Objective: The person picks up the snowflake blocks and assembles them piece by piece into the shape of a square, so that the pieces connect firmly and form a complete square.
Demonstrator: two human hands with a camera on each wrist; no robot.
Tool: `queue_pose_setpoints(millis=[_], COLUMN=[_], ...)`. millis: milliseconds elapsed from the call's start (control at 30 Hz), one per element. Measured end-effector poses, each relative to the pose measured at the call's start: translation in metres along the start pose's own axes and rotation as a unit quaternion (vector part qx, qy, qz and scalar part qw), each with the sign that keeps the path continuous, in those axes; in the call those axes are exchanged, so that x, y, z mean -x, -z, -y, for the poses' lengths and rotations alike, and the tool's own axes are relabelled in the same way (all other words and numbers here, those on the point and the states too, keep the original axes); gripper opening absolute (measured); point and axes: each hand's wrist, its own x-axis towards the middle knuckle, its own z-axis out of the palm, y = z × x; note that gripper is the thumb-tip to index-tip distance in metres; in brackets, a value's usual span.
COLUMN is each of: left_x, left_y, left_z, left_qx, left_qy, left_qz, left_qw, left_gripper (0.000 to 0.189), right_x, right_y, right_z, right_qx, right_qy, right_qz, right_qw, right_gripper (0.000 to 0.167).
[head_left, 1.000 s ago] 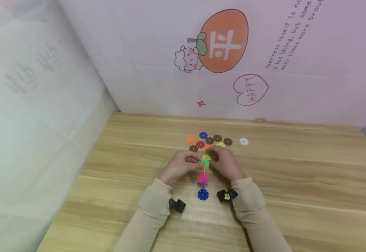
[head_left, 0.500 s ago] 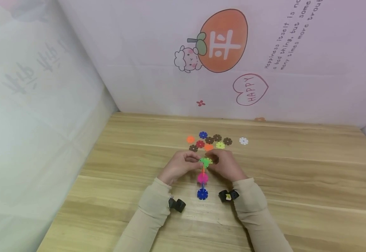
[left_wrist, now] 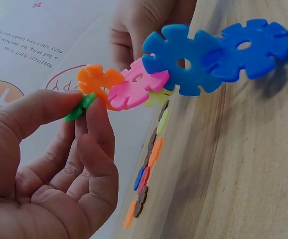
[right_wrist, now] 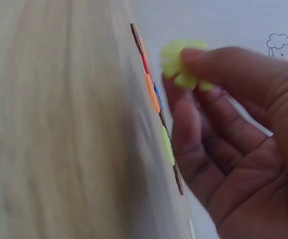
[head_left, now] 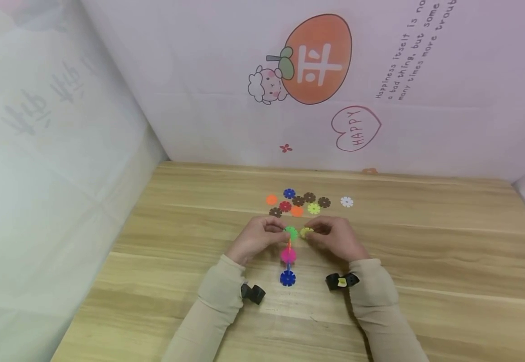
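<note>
My left hand (head_left: 255,239) pinches a green plastic snowflake disc (left_wrist: 79,107) between thumb and forefinger. That disc sits at the end of a linked chain: an orange disc (left_wrist: 98,78), a pink disc (left_wrist: 138,85), a blue disc (left_wrist: 166,59) and a darker blue disc (left_wrist: 256,49), joined by their notches. In the head view the chain runs from the fingertips toward the near side of the table. Just to the right, my right hand (head_left: 338,239) holds a loose yellow disc (right_wrist: 172,58) by thumb and fingers, a small gap from the green one.
Beyond the hands, loose discs lie on the wooden table (head_left: 425,251): several brown, an orange disc (head_left: 271,200), a red disc (head_left: 285,206), a blue disc (head_left: 289,193), a yellow-green disc (head_left: 314,208). A white disc (head_left: 346,201) lies apart at right. A printed sheet (head_left: 208,100) rises behind.
The yellow disc overlapped the green one half a second ago; now it is apart, carried right by my right hand. My left hand and the chain stay nearly in place.
</note>
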Motion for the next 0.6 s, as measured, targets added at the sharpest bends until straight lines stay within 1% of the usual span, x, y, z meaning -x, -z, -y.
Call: queue_pose_setpoints(millis=[133,300,433,600], left_x=[-0.0005,-0.0016,-0.0012,-0.0003], left_y=[0.0002,0.0007,0.0009,0.0010], left_z=[0.0004,0.0004,0.0003,0.0002], left_qx=[0.006,0.009,0.005,-0.001], left_qy=[-0.001,-0.008,-0.010,-0.011], left_qz=[0.002,0.010,0.011,0.009], left_qw=[1.0000,0.9999,0.9999,0.9999], left_gripper=[0.024,0.024,0.024,0.025], right_x=[0.0026,0.0052,0.0064,0.0067], right_y=[0.0023,0.0028,0.0030,0.0026], right_z=[0.0022,0.0039,0.0057,0.0069], right_qx=[-0.030,-0.057,-0.063,-0.055], right_qy=[0.001,0.022,0.044,0.079], right_qz=[-0.006,-0.005,-0.011,-0.020], right_qw=[0.9995,0.9981,0.9970,0.9952], right_gripper=[0.014,0.014,0.012,0.008])
